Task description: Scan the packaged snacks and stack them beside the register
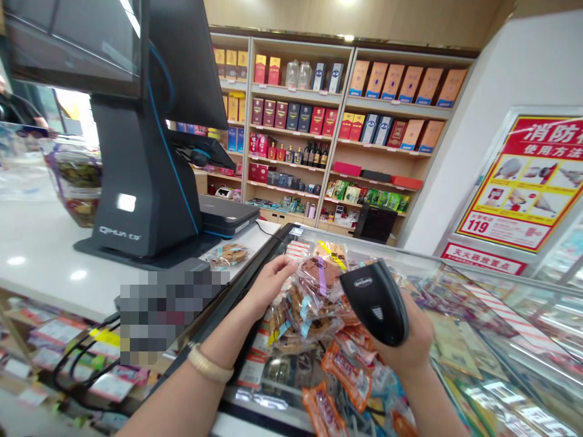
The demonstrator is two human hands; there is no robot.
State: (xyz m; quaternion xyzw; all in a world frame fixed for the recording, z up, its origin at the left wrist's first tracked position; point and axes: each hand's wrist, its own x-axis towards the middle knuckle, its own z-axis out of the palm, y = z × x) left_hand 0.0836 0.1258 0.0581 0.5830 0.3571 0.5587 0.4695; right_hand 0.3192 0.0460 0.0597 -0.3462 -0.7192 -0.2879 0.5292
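Note:
My right hand (416, 334) is wrapped round a black handheld barcode scanner (376, 303), its head tilted toward the cookies on its left. My left hand (274, 278), with fingers closed, is at the left edge of a clear packet of round brown cookies (316, 273) and seems to pinch its wrapper. Under and in front of this packet lie more clear cookie packets (296, 315), heaped on the glass counter (237, 397). Several orange-wrapped snacks (348, 373) lie nearer to me, partly hidden by my right forearm.
At left a dark cash register (141, 176) stands on a white counter (86, 291), with another cookie packet (230, 254) beside its base. A jar (77, 182) is behind it. Black cables (68, 364) hang below. Shelves of boxes (291, 115) line the back wall.

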